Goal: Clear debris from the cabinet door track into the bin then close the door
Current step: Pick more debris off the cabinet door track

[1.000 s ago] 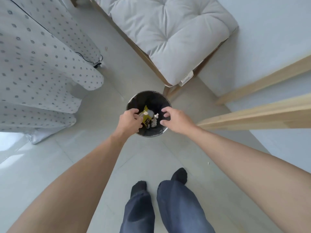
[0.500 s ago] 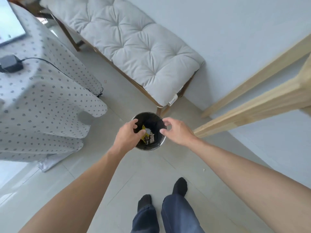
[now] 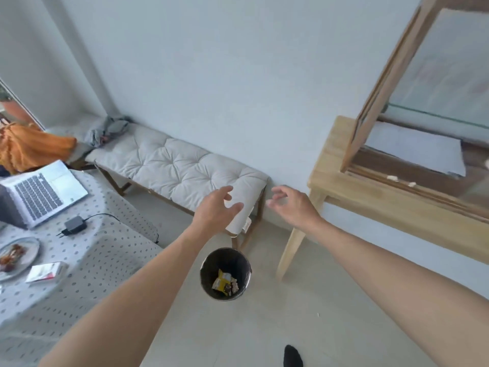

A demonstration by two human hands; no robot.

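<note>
Both hands are up in front of us w/ nothing in them: left hand (image 3: 215,207) has fingers spread loose, right hand (image 3: 292,203) likewise slack and unclenched, both hovering above the bin (image 3: 225,274), which sits on the floor beside the bench (image 3: 185,168) and near the cabinet's leg. The bin holds a yellow wrapper and a few scraps. Over on our right, the cabinet (image 3: 370,197) stands w/ its door (image 3: 383,83) apparently not shut, and at least two pale crumbs (image 3: 392,177) lie along the door track (image 3: 412,189); further right it's blurred, so we can't tell if there's more. Our read: next step is another pickup. We should pinch each bit w/ fingertips rather than sweep, or it may drop to the floor, then cup it in the palm and release low over the bin. Check the whole groove before closing the door, since a leftover crumb could jam it.
</note>
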